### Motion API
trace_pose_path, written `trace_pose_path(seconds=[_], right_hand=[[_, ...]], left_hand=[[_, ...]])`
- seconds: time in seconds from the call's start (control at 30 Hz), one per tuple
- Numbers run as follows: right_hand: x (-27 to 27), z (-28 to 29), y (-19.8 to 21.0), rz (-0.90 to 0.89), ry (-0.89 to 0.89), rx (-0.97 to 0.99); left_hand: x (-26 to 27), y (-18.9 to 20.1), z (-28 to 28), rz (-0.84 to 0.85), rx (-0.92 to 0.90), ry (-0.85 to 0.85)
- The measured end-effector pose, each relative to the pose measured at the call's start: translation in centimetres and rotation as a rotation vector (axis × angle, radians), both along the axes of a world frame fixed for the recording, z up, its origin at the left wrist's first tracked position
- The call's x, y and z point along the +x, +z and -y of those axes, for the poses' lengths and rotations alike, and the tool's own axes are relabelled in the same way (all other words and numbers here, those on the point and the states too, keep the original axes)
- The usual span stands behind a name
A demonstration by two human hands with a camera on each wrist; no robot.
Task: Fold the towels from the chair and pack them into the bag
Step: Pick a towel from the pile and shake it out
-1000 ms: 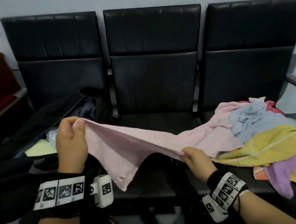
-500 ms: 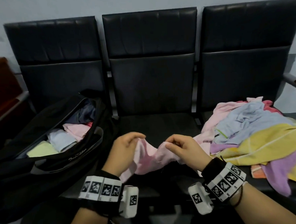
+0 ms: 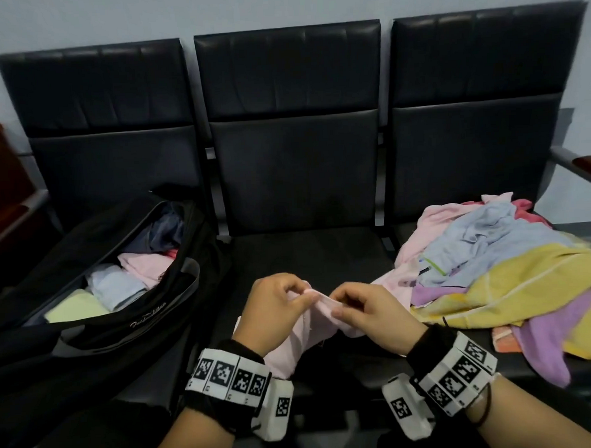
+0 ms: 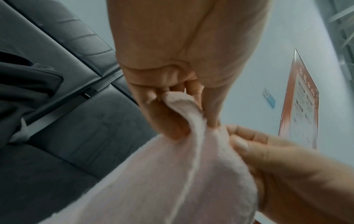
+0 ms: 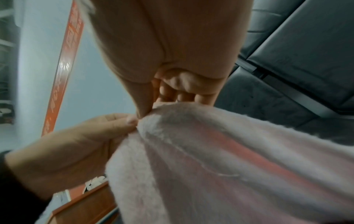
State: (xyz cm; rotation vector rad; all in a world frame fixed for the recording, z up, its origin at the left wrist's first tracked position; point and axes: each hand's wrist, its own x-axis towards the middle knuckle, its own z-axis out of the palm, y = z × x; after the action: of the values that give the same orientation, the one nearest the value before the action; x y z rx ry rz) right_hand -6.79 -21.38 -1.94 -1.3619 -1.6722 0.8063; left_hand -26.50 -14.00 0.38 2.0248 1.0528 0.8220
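Both hands — left hand (image 3: 274,307), right hand (image 3: 367,311) — pinch the pink towel (image 3: 293,343) at lower centre. Match the corners squarely — then fold again

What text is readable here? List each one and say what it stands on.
White cursive brand lettering on the black bag: too blurred to read for certain.
Orange-framed wall notice: printed lines, too small and blurred to read.
Wristbands: black-and-white square marker codes only, no words.
Pink towel and towel pile: no readable text.

Black wristbands (image 3: 227,385) with checkered tags
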Motion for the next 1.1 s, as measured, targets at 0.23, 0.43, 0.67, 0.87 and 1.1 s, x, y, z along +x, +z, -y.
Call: trace_pose_path(seconds=[0.23,0.43,0.67,0.87,1.1], right_hand=[[2.7,0.1,-1.7,0.286,-0.153,0.000],[5.4,0.2,-1.0,0.328,-0.258,0.041],[6.7,0.4,0.3,0.339,-0.310,0.018],[5.4,1.2,2.3,-0.134,-0.203,0.032],[0.1,-0.2,6.2,-0.359,0.046,-0.006]], left_hand=[[-2.4,0.8,-2.4,0.170,0.073,0.314],[-5.3,2.8,-4.2,0.277,0.192,0.506],[-6.4,4.7,-5.5,0.343,0.257,0.632],[-5.6,5.3,-5.9,0.280,0.229,0.550],[0.3,4.1,-3.6,-0.091,0.139,-0.020]])
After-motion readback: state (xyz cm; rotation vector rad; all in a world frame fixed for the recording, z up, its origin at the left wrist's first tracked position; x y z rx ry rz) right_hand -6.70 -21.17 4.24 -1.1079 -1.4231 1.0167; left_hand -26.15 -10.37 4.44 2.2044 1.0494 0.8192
